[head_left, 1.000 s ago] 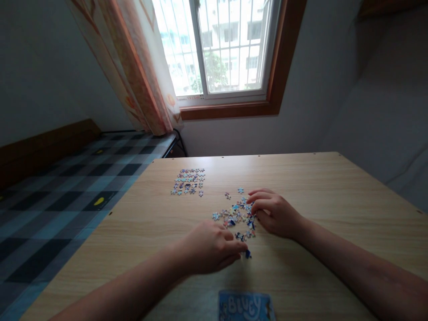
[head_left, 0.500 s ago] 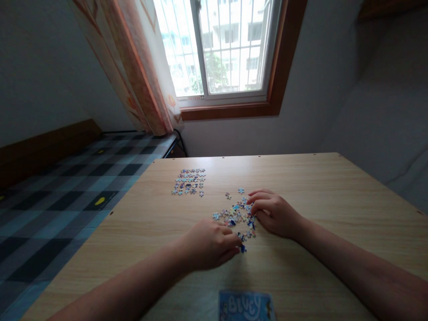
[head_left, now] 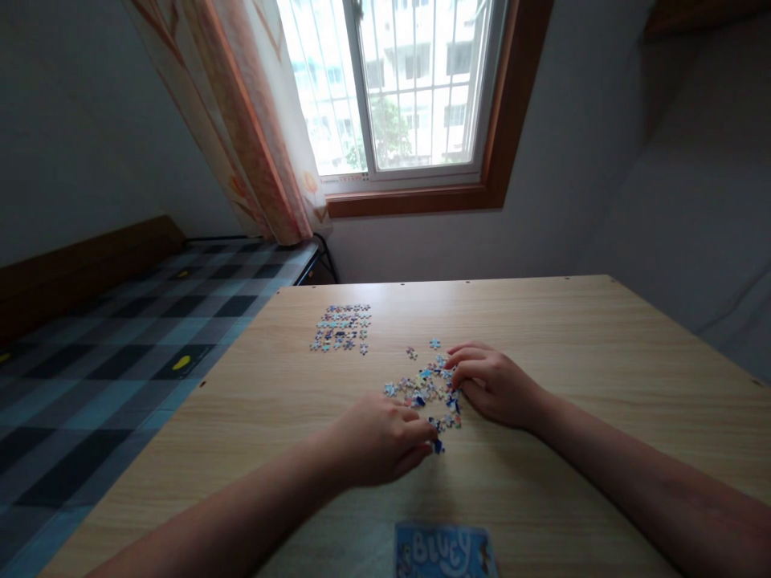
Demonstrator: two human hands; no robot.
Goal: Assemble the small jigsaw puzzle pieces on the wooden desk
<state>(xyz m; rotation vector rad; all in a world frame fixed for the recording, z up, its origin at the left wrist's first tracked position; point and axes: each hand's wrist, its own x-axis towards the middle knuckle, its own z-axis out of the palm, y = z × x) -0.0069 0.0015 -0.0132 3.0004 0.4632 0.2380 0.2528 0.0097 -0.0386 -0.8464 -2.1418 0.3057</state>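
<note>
A loose heap of small colourful puzzle pieces (head_left: 425,389) lies in the middle of the wooden table (head_left: 602,337). My left hand (head_left: 379,441) rests at the heap's near edge, its fingertips pinching a dark blue puzzle piece (head_left: 438,447) against the tabletop. My right hand (head_left: 494,385) sits at the heap's right side with curled fingers touching the pieces. A sorted patch of joined or laid-out pieces (head_left: 341,327) lies farther back to the left.
A blue box lid with lettering (head_left: 444,551) lies at the table's near edge. A bed with a checked cover (head_left: 120,345) stands left of the table. Behind are a window (head_left: 409,88), a curtain (head_left: 253,120) and walls.
My left hand has pulled its fingertips and the blue piece slightly back toward the heap. My right hand has stayed in place.
</note>
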